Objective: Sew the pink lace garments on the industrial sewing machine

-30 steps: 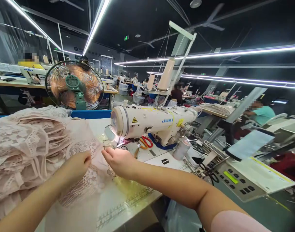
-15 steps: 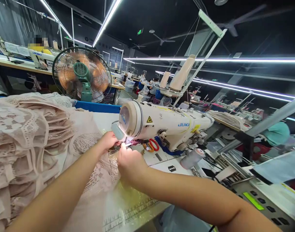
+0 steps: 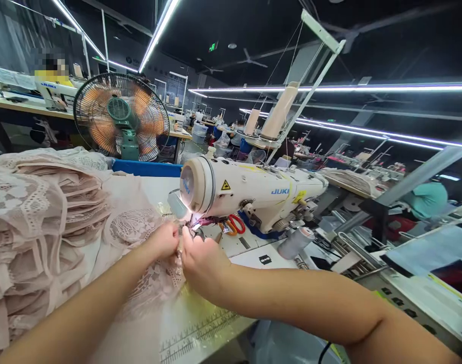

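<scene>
Nearest the camera, one printed ruler strip (image 3: 200, 331) runs along the front edge of the white tabletop (image 3: 249, 253), in front of the sewing machine (image 3: 249, 189). Two bare forearms reach over it toward the machine's needle end. The left hand (image 3: 163, 240) and the right hand (image 3: 202, 258) meet just in front of that end, almost touching each other, both resting on one piece of pale pink lace fabric (image 3: 155, 275) that lies flat on the tabletop under the machine's lamp glow. The left fingers are curled shut, pinching the lace edge; the right fingers are bent down onto the same edge right by the needle, and whether they pinch it or only press it I cannot tell.

Left of the machine sits one tall stack of folded lace pieces (image 3: 37, 222), too many layers to count. Just behind the needle end, at the machine's foot, lies one pair of scissors with red and orange handles (image 3: 231, 225). Right of the machine's base lies one grey thread cone (image 3: 295, 241) on its side.

Above and behind the machine, two beige thread cones (image 3: 280, 111) stand upright on one stand. Behind the machine to the left, one green-based fan (image 3: 121, 116) with orange blades faces the tabletop. Farther back to the right of the machine, one person in a teal top (image 3: 428, 198) sits at another station.
</scene>
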Demonstrator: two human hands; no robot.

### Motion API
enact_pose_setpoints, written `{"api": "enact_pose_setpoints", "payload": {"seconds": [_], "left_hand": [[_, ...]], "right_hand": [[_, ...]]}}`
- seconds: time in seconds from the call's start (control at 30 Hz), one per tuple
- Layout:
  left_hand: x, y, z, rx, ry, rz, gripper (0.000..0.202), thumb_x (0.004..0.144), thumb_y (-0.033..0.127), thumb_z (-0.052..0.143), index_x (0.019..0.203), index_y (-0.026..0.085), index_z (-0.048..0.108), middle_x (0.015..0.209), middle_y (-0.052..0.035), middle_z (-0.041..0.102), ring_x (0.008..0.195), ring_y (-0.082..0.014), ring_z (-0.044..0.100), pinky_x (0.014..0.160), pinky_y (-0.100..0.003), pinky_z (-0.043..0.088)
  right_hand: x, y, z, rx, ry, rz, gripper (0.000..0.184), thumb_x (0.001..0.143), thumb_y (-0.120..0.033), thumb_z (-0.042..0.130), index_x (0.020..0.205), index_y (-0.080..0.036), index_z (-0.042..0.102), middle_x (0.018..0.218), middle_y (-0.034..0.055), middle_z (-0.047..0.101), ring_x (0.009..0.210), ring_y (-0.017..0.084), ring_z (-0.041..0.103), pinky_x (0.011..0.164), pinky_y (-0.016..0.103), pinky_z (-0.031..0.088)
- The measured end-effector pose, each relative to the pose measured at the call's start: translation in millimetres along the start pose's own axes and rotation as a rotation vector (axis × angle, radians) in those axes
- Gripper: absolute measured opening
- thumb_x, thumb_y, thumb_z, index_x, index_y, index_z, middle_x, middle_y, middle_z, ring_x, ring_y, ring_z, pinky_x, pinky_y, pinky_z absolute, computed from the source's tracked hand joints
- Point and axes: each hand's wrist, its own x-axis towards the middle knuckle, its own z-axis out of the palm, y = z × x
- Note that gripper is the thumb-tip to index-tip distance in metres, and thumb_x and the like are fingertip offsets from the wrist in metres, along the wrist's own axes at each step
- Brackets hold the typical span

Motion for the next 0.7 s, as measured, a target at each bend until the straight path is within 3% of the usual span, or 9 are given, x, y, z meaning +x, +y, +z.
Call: {"api": "enact_pose_setpoints", "payload": {"seconds": [0.1,0.2,0.3,0.4,0.5,0.6,0.7], "left_hand": [[-32.8,-7.2,-17.2,0.111,-0.030,0.015,0.013,0.060,0.018,0.047,0.051,0.020,0.038,0.044,0.0051,0.042,0.046,-0.0112,0.036,0.049,-0.025,0.024],[-72.4,-7.9,-23.9,0.174,-0.108,0.050,0.011,0.067,0.026,0.042,0.057,0.021,0.039,0.051,0.0044,0.044,0.051,-0.0128,0.039,0.051,-0.025,0.028],[-106.0,-1.7,-14.5,0.228,-0.181,0.125,0.015,0.072,0.029,0.036,0.059,0.022,0.034,0.055,0.0035,0.040,0.054,-0.0139,0.040,0.052,-0.025,0.030],[-125.1,8.1,0.2,0.325,-0.163,0.230,0.021,0.078,0.029,0.030,0.059,0.022,0.031,0.056,0.0021,0.042,0.054,-0.0141,0.041,0.053,-0.026,0.032],[-131.7,17.9,9.3,0.442,-0.075,0.377,0.027,0.085,0.028,0.025,0.060,0.021,0.033,0.056,0.0004,0.047,0.053,-0.0141,0.044,0.051,-0.026,0.034],[-133.2,25.4,13.1,0.533,-0.010,0.631,0.028,0.087,0.021,0.027,0.063,0.020,0.040,0.058,-0.0004,0.052,0.053,-0.0134,0.049,0.049,-0.024,0.038],[-133.5,33.0,15.2,0.591,0.071,0.937,0.024,0.084,0.012,0.032,0.068,0.020,0.048,0.080,-0.0051,0.064,0.063,-0.0133,0.058,0.053,-0.024,0.045]], "right_hand": [[-8.0,4.4,14.6,0.154,0.092,-0.084,0.023,0.076,-0.008,0.047,0.092,-0.008,0.065,0.098,0.0184,0.062,0.078,0.022,0.058,0.050,0.028,0.039],[-9.0,9.0,29.0,0.423,0.137,0.027,0.011,0.075,-0.010,0.049,0.078,-0.013,0.060,0.077,0.0087,0.062,0.069,0.019,0.058,0.051,0.027,0.036],[-3.2,9.4,37.0,0.965,0.232,0.204,0.016,0.085,-0.021,0.044,0.091,-0.015,0.057,0.078,0.0048,0.063,0.068,0.015,0.059,0.059,0.025,0.039],[3.0,4.4,38.4,1.682,0.165,0.277,0.024,0.086,-0.026,0.043,0.106,-0.014,0.049,0.073,-0.0003,0.061,0.051,0.009,0.052,0.053,0.022,0.037],[4.0,-1.1,39.1,2.157,0.157,0.359,0.016,0.081,-0.023,0.046,0.095,-0.015,0.049,0.064,-0.0043,0.055,0.039,0.004,0.036,0.042,0.019,0.025],[-2.3,-2.2,45.4,2.274,0.231,0.406,0.007,0.077,-0.023,0.049,0.079,-0.016,0.049,0.053,-0.0076,0.045,0.038,0.004,0.030,0.041,0.018,0.020],[-16.6,2.2,56.8,2.015,0.310,0.377,0.008,0.077,-0.023,0.051,0.074,-0.016,0.054,0.051,-0.0065,0.044,0.044,0.007,0.036,0.045,0.020,0.027]]}}
